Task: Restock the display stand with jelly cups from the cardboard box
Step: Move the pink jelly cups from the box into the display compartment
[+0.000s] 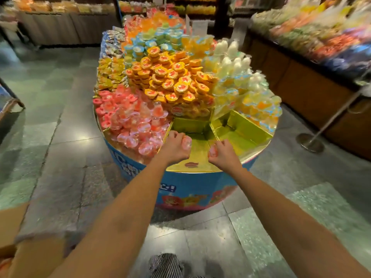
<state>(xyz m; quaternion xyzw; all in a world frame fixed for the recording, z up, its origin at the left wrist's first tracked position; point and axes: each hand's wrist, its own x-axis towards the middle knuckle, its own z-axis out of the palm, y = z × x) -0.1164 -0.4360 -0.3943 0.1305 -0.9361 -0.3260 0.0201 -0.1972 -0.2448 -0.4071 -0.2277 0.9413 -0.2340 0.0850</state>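
The box (pixel 12 233) sits at seven o'clock, near the body, handy for refills. At twelve, the left hand (pixel 174 147) and right hand (pixel 222 153) hang over the stand's (pixel 180 189) bare gold bay (pixel 197 157), fingers (pixel 179 136) curled round pink cups (pixel 187 141), probably to set them down there. The pink pile (pixel 130 121) beyond, at ten, suggests this bay extends it.

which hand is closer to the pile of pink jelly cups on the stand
Left. The left hand, gripping a cup, is right beside the pile of pink jelly cups; the right hand, gripping another, is further right, across the gold compartment.
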